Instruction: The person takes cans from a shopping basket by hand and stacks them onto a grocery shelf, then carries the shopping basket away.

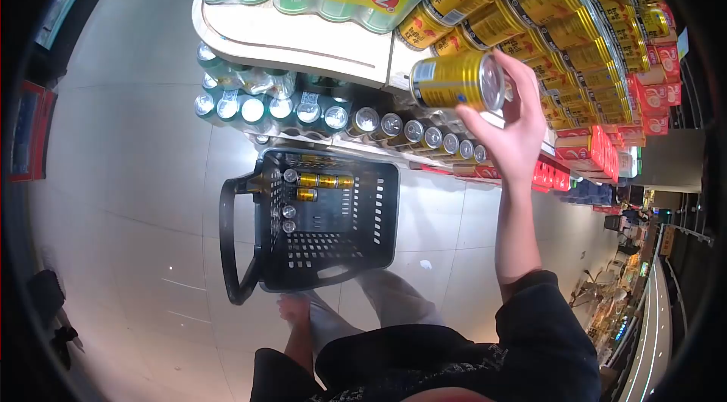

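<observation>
My right hand [519,126] pinches one gold can [450,84]. The thumb bears on the near side of the can and the fingers on its far side, both at the lid end. The can lies on its side in the grip, directly to the left of my palm. Its long axis runs left to right across my view, with the lid facing the palm and the other end pointing away to the left.

The black basket [395,209] is below and to the left of the can; its right edge is the edge nearer my right hand. Inside, other gold cans [324,181] lie toward the far left corner, and silver can ends [288,212] show along the left edge. The handle [225,228] projects beyond the left edge.

My left hand [294,310] is beside the near left corner of the basket, well apart from the held can. Its fingers appear curled; I cannot tell whether they hold anything. The right hand is the nearer to the can. Beyond the can is the display of stacked gold cans [545,16], at the right of the white shelf [288,46].
</observation>
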A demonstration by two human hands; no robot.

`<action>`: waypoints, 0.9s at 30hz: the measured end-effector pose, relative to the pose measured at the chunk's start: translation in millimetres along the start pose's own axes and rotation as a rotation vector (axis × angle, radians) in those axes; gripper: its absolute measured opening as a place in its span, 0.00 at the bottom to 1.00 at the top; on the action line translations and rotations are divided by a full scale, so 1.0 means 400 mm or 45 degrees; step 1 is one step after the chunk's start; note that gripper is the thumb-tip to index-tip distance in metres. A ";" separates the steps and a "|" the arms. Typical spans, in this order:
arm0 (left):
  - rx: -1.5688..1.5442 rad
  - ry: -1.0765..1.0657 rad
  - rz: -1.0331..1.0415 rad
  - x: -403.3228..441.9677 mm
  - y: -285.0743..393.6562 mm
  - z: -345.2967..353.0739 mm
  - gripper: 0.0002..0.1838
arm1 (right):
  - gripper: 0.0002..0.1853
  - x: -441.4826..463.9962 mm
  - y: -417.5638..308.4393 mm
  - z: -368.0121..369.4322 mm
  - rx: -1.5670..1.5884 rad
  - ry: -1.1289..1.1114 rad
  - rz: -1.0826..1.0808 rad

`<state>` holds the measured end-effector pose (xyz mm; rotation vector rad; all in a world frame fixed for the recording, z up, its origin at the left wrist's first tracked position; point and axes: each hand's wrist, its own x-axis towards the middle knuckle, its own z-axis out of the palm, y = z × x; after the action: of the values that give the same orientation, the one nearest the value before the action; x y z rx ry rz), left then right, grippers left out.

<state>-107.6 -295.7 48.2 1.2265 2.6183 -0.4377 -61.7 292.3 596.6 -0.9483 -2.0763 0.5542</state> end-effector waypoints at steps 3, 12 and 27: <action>0.975 0.374 0.105 -0.008 0.031 -0.028 0.18 | 0.38 0.042 0.081 0.042 -0.156 0.042 -0.033; -0.294 -0.622 -0.162 0.009 0.047 -0.219 0.31 | 0.39 0.070 0.158 0.121 -0.175 0.047 0.011; -0.305 -0.369 -0.124 -0.058 0.084 -0.154 0.38 | 0.26 0.075 0.149 0.060 -0.434 -0.057 -0.419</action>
<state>-71.3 -270.0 107.3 0.8905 2.4054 -0.2829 -67.2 351.2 557.7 -0.7572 -2.3502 0.0504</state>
